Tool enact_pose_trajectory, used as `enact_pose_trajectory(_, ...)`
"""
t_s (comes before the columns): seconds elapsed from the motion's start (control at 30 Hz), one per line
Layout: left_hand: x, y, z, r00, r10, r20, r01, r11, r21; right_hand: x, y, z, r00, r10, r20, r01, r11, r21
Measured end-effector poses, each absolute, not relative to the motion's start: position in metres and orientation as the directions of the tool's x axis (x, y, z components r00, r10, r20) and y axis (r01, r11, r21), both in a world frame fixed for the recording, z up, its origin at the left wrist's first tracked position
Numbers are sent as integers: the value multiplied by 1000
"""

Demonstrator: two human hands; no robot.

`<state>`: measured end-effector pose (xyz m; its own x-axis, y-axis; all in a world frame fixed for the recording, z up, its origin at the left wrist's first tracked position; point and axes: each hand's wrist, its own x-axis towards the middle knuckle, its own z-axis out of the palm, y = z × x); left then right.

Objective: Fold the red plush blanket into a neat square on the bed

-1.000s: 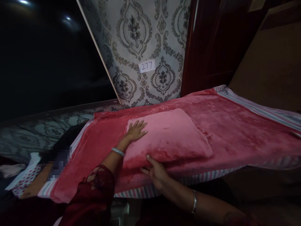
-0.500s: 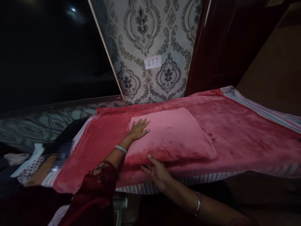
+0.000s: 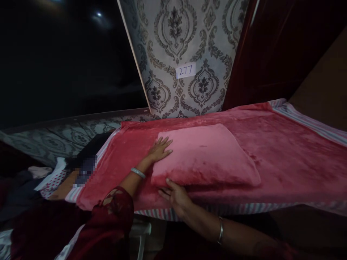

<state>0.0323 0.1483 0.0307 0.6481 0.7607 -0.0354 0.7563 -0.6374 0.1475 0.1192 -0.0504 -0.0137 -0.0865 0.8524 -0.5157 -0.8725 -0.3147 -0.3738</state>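
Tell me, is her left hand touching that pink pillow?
Touching. The head view shows the left hand lying flat, palm down, on the pink pillow near its left edge.

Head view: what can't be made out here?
- Right hand: fingertips are hidden under the near edge of the pink pillow.
- What the red blanket covers: hidden by the blanket itself.
- Upper left of the view: too dark to make out.
- Bundle left of the blanket: a patch is blurred.
- Left hand: palm is hidden, pressed flat on the pillow.
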Motion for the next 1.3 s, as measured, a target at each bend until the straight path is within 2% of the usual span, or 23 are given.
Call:
enact_pose_trajectory(0.3, 31, 154, 7, 652, 757, 47, 747, -652, 132, 114, -49, -24, -96, 849, -520, -819, -364, -444)
enact_pose_trajectory(0.4, 29, 158, 11, 648, 760, 50, 749, -648, 138, 127, -62, -16, -287, 852, -438, -698, -499, -514)
enact_pose_trajectory(0.47, 28, 157, 18, 633, 773, 46, 760, -631, 153, 147, -74, -7, -481, 806, -346, -539, -583, -608)
enact_pose_trajectory(0.5, 28, 154, 22, 616, 787, 40, 774, -613, 158, 161, -79, -2, -532, 790, -304, -473, -575, -667)
enact_pose_trajectory(0.57, 29, 140, 31, 576, 817, 38, 804, -575, 151, 195, -86, 10, -478, 850, -222, -414, -440, -797)
enact_pose_trajectory(0.63, 34, 116, 39, 585, 809, 56, 800, -587, 122, 235, -87, 22, -208, 972, -108, -342, -176, -923)
enact_pose_trajectory(0.7, 41, 88, 44, 665, 743, 80, 738, -670, 83, 275, -81, 29, 102, 989, 105, -96, 115, -989)
enact_pose_trajectory(0.73, 45, 74, 44, 712, 697, 87, 694, -717, 66, 293, -77, 31, 176, 957, 230, 89, 217, -972)
enact_pose_trajectory(0.8, 52, 54, 41, 775, 627, 81, 626, -779, 36, 323, -67, 28, 128, 902, 411, 473, 309, -825)
enact_pose_trajectory(0.83, 54, 48, 38, 785, 616, 71, 616, -788, 27, 335, -63, 23, 67, 895, 441, 626, 307, -717)
enact_pose_trajectory(0.9, 56, 44, 30, 768, 639, 49, 639, -769, 23, 351, -56, 10, -30, 909, 415, 824, 258, -505)
enact_pose_trajectory(0.97, 55, 46, 22, 739, 672, 39, 672, -740, 28, 360, -52, -6, -66, 924, 376, 913, 208, -351)
enact_pose_trajectory(1.07, 54, 49, 13, 733, 679, 40, 678, -734, 38, 366, -51, -24, -106, 922, 373, 954, 199, -222)
enact_pose_trajectory(1.2, 53, 50, 11, 743, 667, 56, 662, -745, 81, 367, -50, -30, -120, 910, 396, 973, 187, -136)
enact_pose_trajectory(1.3, 48, 53, 12, 745, 660, 95, 642, -749, 164, 368, -49, -28, -121, 911, 395, 972, 189, -137)
